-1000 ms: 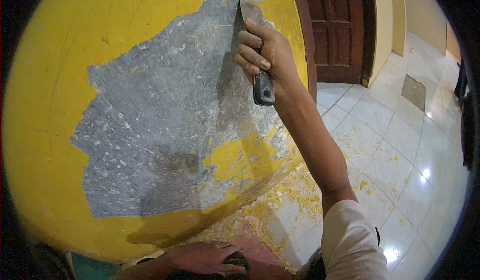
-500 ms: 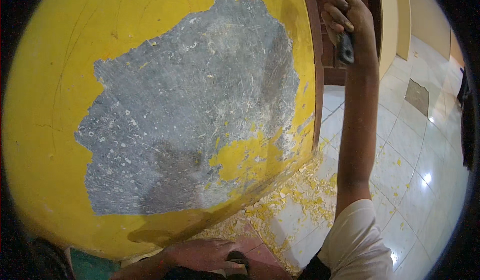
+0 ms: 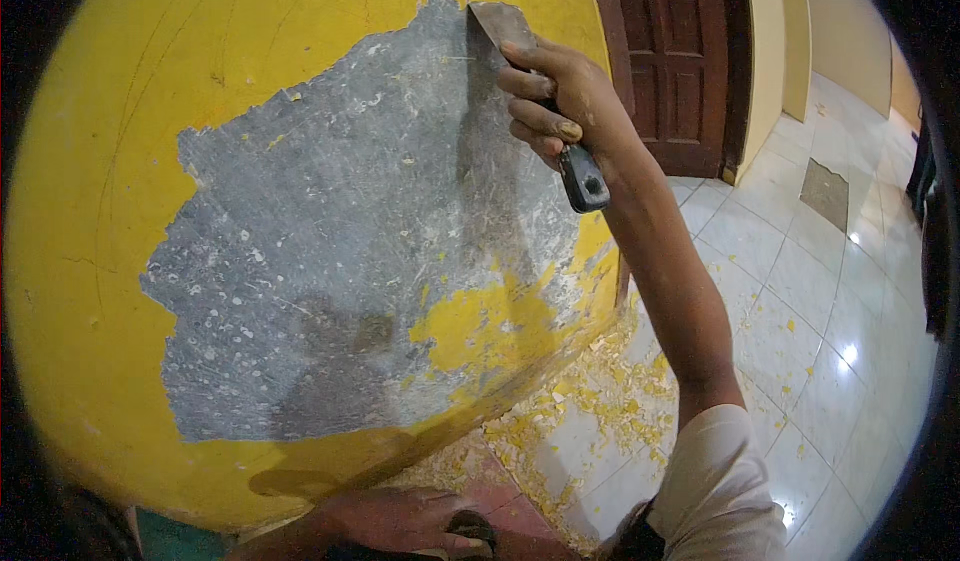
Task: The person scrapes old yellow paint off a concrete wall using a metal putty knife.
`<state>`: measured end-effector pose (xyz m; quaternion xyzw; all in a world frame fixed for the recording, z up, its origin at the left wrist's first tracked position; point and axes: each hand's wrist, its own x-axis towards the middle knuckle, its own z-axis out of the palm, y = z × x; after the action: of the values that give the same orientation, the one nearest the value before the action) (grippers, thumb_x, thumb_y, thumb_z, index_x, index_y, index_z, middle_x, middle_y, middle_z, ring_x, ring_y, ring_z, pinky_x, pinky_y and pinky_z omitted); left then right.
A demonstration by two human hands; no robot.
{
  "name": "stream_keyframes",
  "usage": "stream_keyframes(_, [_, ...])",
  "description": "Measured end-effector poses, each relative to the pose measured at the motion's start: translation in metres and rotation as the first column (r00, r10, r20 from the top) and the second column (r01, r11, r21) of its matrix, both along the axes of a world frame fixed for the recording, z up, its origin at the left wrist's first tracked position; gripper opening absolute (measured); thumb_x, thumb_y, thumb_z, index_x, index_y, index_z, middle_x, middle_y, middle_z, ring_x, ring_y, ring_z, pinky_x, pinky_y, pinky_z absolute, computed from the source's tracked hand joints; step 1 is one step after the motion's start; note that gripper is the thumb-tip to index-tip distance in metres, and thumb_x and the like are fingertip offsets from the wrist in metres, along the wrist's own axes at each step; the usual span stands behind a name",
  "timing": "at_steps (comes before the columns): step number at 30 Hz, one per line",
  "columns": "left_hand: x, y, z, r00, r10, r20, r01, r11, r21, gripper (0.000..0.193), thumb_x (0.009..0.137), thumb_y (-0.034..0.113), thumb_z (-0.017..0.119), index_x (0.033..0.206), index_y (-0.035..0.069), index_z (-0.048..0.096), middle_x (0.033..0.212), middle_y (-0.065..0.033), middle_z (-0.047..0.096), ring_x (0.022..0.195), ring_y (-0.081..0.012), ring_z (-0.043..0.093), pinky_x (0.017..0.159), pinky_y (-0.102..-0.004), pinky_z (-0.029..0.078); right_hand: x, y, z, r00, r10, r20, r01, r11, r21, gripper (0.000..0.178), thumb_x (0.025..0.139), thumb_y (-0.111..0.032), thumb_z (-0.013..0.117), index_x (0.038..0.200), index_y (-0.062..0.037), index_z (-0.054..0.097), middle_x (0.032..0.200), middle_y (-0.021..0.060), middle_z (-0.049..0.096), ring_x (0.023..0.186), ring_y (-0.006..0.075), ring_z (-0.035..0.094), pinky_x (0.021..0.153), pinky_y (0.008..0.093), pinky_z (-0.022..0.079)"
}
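My right hand (image 3: 560, 101) is closed around a scraper (image 3: 585, 181), its black handle pointing down toward me. The scraper's flat metal blade lies at the top edge of a bare grey patch (image 3: 350, 201) in the yellow-painted wall (image 3: 90, 291); I cannot tell whether it touches. A jagged border of paint surrounds the patch, and yellow remnants (image 3: 480, 321) cling to its lower right. Low in the view, my left hand (image 3: 410, 521) rests with fingers stretched out, seemingly on my leg; its fingertips are partly in shadow.
Yellow and whitish paint flakes (image 3: 590, 411) litter the floor along the wall's foot. White tiles (image 3: 740, 231) extend to the right, with a broken grey spot (image 3: 825, 193). A dark brown wooden door (image 3: 680, 71) stands beyond the wall's right edge.
My right hand has swung left and down with the scraper, from beside the door to over the top of the grey patch. My left hand stays low in nearly the same place.
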<state>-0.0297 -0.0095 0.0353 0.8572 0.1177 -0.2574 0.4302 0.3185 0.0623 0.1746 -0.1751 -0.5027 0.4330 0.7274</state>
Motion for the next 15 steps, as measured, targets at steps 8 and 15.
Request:
stream_keyframes(8, [0.009,0.011,0.001,0.942,-0.017,-0.336,0.052,0.994,0.094,0.061,0.094,0.052,0.044,0.137,0.009,0.039,0.135,-0.0186,0.043,0.124,-0.0347,0.044,0.104,-0.0431,0.036,0.031,0.029,0.036,0.907,0.315,-0.281,-0.216,0.919,0.331,0.029,0.100,-0.015,0.034,0.073,-0.0103,0.041,0.052,-0.0067,0.031,0.031,0.0016,0.023,0.032,0.0150,0.028])
stream_keyframes(15, [-0.026,0.006,0.006,0.994,-0.044,-0.100,0.055,0.993,0.101,0.053,0.097,0.048,0.037,0.138,0.015,0.039,0.142,-0.0173,0.034,0.130,-0.0322,0.038,0.107,-0.0418,0.032,-0.004,0.003,0.017,0.993,-0.082,-0.082,0.080,0.996,-0.028,0.039,0.097,-0.026,0.046,0.062,-0.0158,0.035,0.046,-0.0080,0.030,0.029,0.0008,0.027,0.025,0.0156,0.025])
